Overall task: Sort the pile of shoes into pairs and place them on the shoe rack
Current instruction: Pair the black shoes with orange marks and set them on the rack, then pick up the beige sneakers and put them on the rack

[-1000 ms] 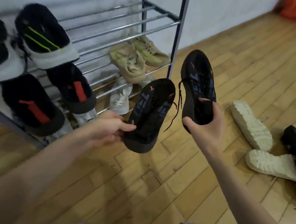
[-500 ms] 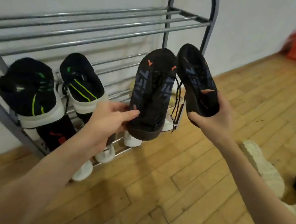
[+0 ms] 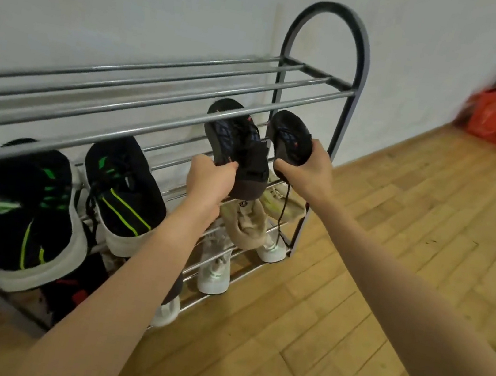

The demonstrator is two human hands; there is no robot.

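Pair raised to the rack
Your left hand (image 3: 209, 179) and right hand (image 3: 306, 167) each grip 1 black shoe (image 3: 239, 151) (toes now between shelf bars (image 3: 152, 128)); seat both.

Both arms outstretched, left hand (image 3: 209, 179) clenched, right hand (image 3: 305, 172) gripping

Both black shoes (image 3: 239, 151) carried forward, toes now under shoe rack (image 3: 318, 98) top rails, hands raised.
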